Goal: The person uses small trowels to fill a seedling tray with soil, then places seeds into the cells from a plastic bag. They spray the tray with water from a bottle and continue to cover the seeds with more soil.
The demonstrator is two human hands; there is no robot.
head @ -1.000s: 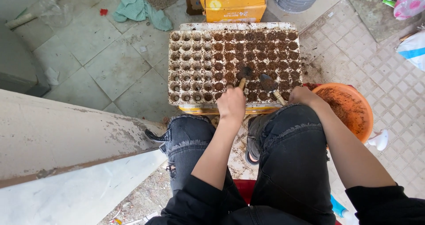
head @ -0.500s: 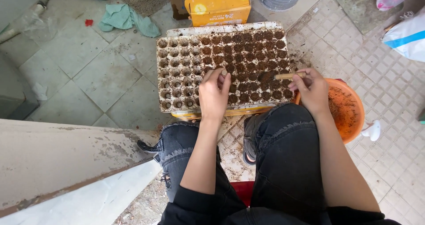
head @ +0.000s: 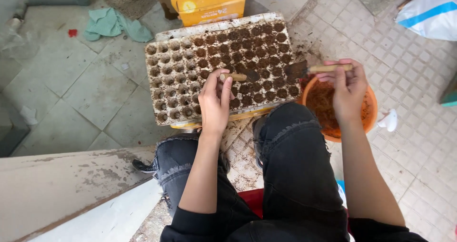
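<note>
Two knees in dark jeans (head: 285, 175) fill the near foreground; I sit low over a tiled floor (head: 95, 89), with a pale ledge (head: 57, 189) at near left. Beyond the knees, my left hand (head: 215, 101) rests on the near edge of a seedling tray (head: 162, 99), grip closed on the wooden handle of a small tool (head: 238, 76) that lies across the soil-filled cells. My right hand (head: 347, 87) hovers above an orange bowl (head: 373, 113) of brown growing mix, grip clamped on the handle of a small trowel (head: 314, 69), whose dark blade points left and reaches the tray's right edge.

Tray position: directly ahead of both knees, raised on a yellow support, left hand touching it, right hand just beside it. Cells on the right and middle appear packed with dark soil; the left columns look emptier, showing pale cup walls.

Technique, as I judge it: keep the trowel blade level so the mix does not spill on the tiles, tip it over one cell at a time, and use the left tool to press gently without compacting.

Farther off: a yellow carton (head: 209, 4) touching the tray's far edge, a green cloth (head: 114, 25) at upper left, a white sack (head: 428, 13) at upper right.
</note>
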